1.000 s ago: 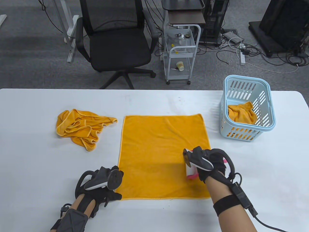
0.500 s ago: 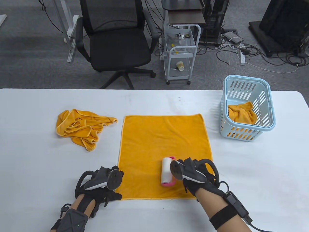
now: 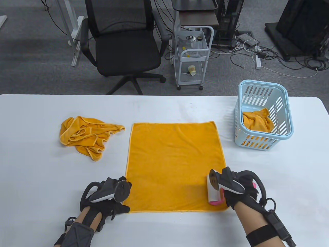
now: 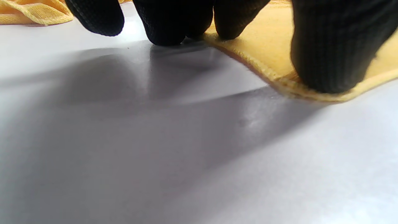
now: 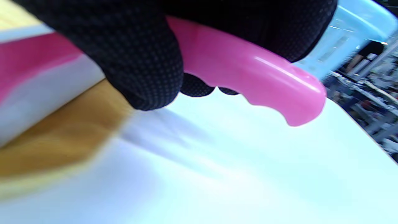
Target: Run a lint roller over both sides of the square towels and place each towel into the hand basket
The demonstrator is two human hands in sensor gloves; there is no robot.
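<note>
Your light-blue hand basket (image 3: pixel 264 117) stands at the far right of the bench (image 3: pixel 38 167) and holds one crumpled orange towel (image 3: pixel 257 121), lying against its left wall. Your right hand (image 3: pixel 237 189) is clenched round the pink handle (image 5: pixel 248 71) of the lint roller (image 3: pixel 212 190); in the right wrist view your fingers (image 5: pixel 130 56) wrap over the handle, whose end sticks out past them toward the basket. The white roll rests on the near right corner of the flat towel (image 3: pixel 174 164), which is spread square in the middle of the bench. Your left hand (image 3: pixel 110 196) presses down on that towel's near left corner; in the left wrist view the fingertips (image 4: pixel 329 59) sit on the hem with nothing gripped, the outer ones on the bare bench. You have three orange towels in all: one in the basket, one spread flat, and one bunched towel (image 3: pixel 86 136) to the left, well apart from your hands. There is one roller and one basket.
</note>
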